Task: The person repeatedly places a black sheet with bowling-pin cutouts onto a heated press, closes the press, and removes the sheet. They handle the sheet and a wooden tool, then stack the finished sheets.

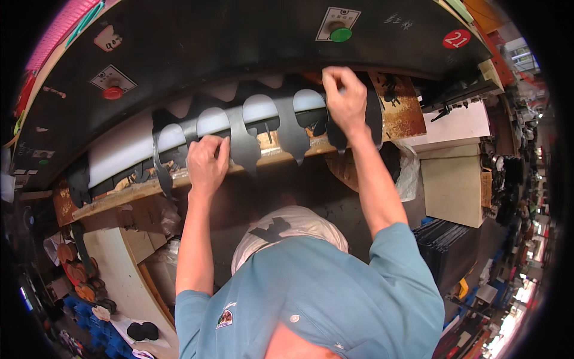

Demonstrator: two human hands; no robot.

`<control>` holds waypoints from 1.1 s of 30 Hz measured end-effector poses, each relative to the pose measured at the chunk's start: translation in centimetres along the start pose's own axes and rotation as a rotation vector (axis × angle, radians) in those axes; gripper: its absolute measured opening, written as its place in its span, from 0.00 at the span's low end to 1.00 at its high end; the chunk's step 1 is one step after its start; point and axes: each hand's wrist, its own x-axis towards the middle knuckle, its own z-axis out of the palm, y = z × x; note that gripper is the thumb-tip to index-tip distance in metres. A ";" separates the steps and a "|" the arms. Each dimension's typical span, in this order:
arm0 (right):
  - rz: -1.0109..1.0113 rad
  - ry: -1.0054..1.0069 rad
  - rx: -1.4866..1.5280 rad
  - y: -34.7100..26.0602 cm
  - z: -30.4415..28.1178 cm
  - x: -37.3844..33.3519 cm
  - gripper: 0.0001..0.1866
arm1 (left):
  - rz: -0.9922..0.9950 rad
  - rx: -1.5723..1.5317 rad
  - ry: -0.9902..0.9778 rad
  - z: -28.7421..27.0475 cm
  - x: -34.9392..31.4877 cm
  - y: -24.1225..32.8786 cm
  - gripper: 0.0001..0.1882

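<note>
A thin black sheet with rounded cut-outs hangs across the front of the machine, its narrow strips ending in points over a wooden ledge. Through the holes a pale, smooth surface shows. My left hand is closed, its curled fingers on one of the sheet's strips left of the middle. Higher up and farther right, my right hand is also closed, thumb and forefinger bent together at the sheet's right part. The sheet's far edge is lost in the dark under the machine.
The black machine panel overhangs the work, with a red button and a green button. A wooden ledge runs along the front. Right stand a pale box and stacked black sheets; a pale board leans left.
</note>
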 end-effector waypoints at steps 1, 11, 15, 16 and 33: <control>0.126 0.018 -0.023 0.1 -0.2 -2.8 0.03 | -0.004 -0.003 0.002 0.0 0.0 0.0 0.10; -0.163 -0.263 -0.210 1.6 0.4 -7.8 0.03 | -0.047 0.022 -0.054 0.2 0.1 0.7 0.09; -0.159 -0.281 -0.230 1.2 0.2 -8.0 0.03 | -0.070 0.081 -0.115 0.1 -0.1 1.0 0.10; -0.162 -0.274 -0.225 1.2 0.2 -8.0 0.03 | -0.071 0.081 -0.118 0.1 -0.2 1.0 0.10; 0.415 -0.349 0.149 0.6 -1.8 -7.7 0.04 | -0.074 0.025 -0.144 -0.4 -0.1 1.7 0.08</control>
